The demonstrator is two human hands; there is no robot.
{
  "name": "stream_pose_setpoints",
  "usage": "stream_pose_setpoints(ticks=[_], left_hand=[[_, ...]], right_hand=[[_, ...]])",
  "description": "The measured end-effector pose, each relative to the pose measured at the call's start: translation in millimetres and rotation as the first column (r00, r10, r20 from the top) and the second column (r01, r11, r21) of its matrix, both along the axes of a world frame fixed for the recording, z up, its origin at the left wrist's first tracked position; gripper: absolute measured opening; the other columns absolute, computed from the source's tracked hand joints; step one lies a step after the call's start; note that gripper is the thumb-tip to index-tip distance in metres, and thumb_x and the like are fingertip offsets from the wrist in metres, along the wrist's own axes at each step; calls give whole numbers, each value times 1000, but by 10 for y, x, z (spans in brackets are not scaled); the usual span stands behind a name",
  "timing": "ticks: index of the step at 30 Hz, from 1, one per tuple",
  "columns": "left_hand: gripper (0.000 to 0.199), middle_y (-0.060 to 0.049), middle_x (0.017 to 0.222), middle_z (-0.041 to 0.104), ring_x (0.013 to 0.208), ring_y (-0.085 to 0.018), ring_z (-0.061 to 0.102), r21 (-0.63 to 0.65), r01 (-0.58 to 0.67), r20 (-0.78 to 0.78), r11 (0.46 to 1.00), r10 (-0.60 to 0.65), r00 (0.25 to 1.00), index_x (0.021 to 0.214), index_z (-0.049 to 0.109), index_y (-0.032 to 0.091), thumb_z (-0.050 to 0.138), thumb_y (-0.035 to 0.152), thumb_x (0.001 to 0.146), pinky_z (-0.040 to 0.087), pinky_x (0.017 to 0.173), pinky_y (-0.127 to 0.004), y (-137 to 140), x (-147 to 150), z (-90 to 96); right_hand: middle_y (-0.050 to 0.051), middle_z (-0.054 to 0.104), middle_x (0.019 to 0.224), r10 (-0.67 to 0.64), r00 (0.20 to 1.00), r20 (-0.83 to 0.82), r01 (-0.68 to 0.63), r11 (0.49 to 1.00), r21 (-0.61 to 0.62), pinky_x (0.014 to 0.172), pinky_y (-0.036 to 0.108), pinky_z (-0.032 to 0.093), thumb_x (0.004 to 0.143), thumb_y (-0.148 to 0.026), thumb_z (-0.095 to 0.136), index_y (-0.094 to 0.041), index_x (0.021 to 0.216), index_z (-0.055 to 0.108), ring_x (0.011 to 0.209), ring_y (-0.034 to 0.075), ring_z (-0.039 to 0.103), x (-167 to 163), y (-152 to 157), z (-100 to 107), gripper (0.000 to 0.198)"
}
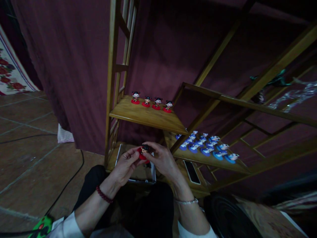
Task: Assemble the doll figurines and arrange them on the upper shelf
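Observation:
Between my two hands is a small figurine with a black-haired head and a red base. My left hand pinches its red base from the left. From the right, my right hand has its fingers around the dark head. Below the hands lies an open box on the low shelf, partly hidden by them. On the wooden shelf above, several like figurines with red bases stand upright in a row.
Several blue-and-white figurines stand in rows on a lower shelf to the right. A phone-like dark slab lies beneath them. Wooden uprights frame the shelves. A black cable crosses the tiled floor by a green device.

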State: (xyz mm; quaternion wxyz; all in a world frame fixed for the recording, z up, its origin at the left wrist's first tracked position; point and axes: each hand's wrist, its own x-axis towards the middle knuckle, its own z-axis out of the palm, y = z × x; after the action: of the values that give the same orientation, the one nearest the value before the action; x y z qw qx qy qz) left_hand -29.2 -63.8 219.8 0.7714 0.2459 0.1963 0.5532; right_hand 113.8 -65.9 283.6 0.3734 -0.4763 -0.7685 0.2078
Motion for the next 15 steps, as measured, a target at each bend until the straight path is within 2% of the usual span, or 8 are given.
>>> stream_pose_setpoints(ticks=[5,11,15], left_hand=[[30,-4,94,68,84,-13,62,30,0,3,1000,0,1000,93,67,16,76,23,65,49,80,-27,-7,1,-20],[32,-3,97,66,90,-14,60,88,-78,-44,993,82,996,94,65,18,76,20,64,46,84,-28,-10,28,-48],[33,-5,99,65,91,-16,59,97,-84,-42,992,89,995,95,64,18,76,23,65,46,84,-30,-17,16,1]], right_hand=[[2,69,96,-2,1000,-24,1,998,-57,76,29,51,76,-29,60,-24,103,64,86,17,64,13,21,-35,28],[1,70,87,-105,993,-52,101,992,-75,67,25,52,76,-28,59,-23,98,64,73,15,65,-51,3,-90,23],[2,69,97,-107,991,-84,100,991,-85,70,27,53,77,-30,59,-24,107,62,78,16,66,-76,2,-94,30]])
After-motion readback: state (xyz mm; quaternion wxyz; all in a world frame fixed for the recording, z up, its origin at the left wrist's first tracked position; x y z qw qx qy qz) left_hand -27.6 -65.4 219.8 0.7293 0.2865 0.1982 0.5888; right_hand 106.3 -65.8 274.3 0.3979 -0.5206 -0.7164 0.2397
